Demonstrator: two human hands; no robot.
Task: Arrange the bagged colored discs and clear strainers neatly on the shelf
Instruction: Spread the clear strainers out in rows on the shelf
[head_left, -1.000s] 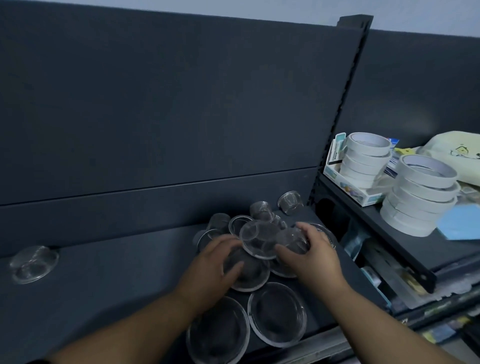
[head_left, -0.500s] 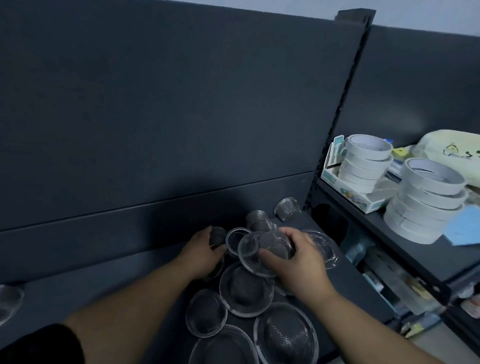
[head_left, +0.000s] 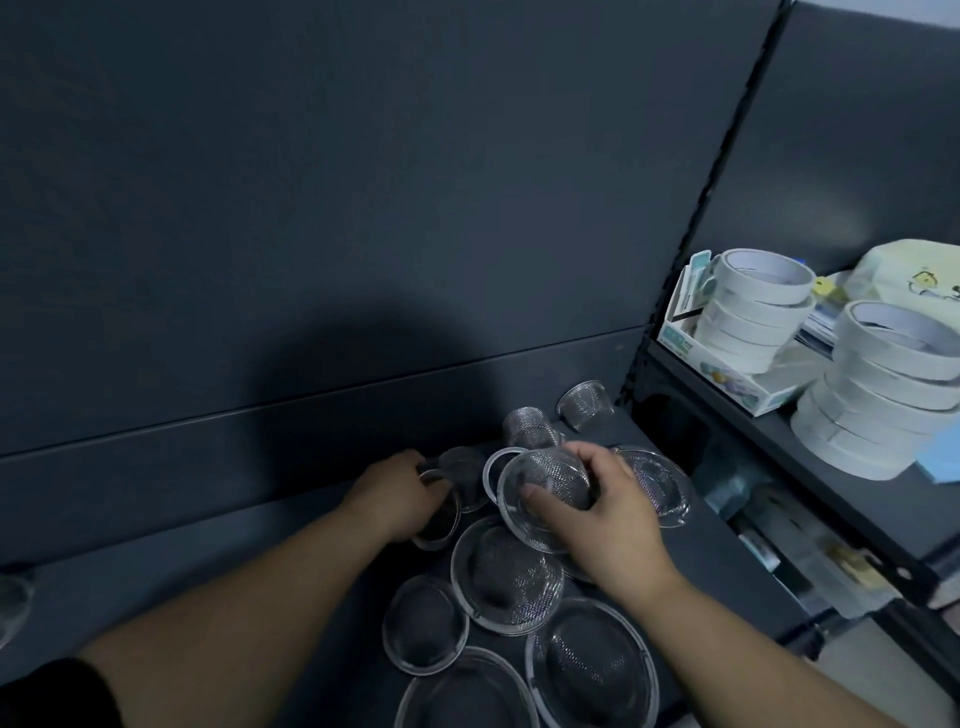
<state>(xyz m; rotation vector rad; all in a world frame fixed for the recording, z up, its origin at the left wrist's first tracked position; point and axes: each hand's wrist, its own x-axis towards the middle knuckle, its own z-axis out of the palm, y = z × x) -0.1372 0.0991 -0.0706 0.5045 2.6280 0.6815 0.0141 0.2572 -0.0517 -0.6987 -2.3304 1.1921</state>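
Observation:
Several round mesh strainers lie crowded on the dark shelf (head_left: 218, 577) near its right end. My right hand (head_left: 597, 514) grips one dome-shaped strainer (head_left: 545, 488), tilted and lifted above the pile. My left hand (head_left: 400, 493) closes on a small dark strainer (head_left: 439, 514) to the left of it. Flat wide strainers (head_left: 506, 577) lie in front of both hands, another (head_left: 426, 623) beside them and a big one (head_left: 592, 670) nearest me. Two small cup-shaped strainers (head_left: 527, 428) stand at the back. No bagged colored discs are in view.
The shelf's upright post (head_left: 691, 244) stands just right of the pile. On the neighbouring higher shelf (head_left: 810, 467) are stacks of white tape rolls (head_left: 753, 312), a second stack (head_left: 883, 384) and a pale pouch (head_left: 914, 275). One lone strainer (head_left: 10, 597) lies at the far left.
The view dipped and moved closer. My left hand went from the middle of the pile to the small strainer at the left. My right hand turned and raised the domed strainer.

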